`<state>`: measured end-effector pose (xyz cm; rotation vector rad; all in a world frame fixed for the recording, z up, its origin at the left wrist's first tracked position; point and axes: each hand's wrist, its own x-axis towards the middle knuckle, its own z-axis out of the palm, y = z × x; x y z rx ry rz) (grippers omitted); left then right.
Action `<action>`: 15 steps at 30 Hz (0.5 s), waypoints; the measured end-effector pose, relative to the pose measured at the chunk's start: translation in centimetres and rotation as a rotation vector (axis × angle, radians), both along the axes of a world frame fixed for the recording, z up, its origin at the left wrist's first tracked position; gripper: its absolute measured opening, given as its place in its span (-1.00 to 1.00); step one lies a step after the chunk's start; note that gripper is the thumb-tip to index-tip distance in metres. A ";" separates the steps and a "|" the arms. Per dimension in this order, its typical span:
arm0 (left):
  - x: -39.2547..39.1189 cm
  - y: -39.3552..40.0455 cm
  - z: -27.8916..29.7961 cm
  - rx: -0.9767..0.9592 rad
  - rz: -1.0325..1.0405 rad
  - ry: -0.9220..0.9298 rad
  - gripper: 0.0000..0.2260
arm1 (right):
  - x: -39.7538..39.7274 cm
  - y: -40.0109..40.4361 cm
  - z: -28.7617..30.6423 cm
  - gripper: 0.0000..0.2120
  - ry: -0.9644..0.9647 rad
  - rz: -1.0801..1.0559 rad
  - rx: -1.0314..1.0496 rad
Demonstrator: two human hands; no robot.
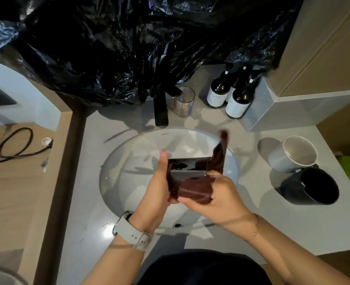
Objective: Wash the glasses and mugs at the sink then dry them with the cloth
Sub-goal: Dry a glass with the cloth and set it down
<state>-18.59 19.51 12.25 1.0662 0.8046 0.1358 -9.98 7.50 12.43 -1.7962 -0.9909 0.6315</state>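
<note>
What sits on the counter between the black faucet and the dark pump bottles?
In the head view, one clear drinking glass stands upright between the faucet and the pump bottles, close beside the faucet.

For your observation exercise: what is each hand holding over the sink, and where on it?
The left hand grips a clear glass by its side; the right hand holds the brown cloth against it.
</note>
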 end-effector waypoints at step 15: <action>0.5 -0.4 0.1 -0.006 0.136 0.128 -0.48 | -0.3 0.6 0.0 -0.85 -0.057 -0.004 0.011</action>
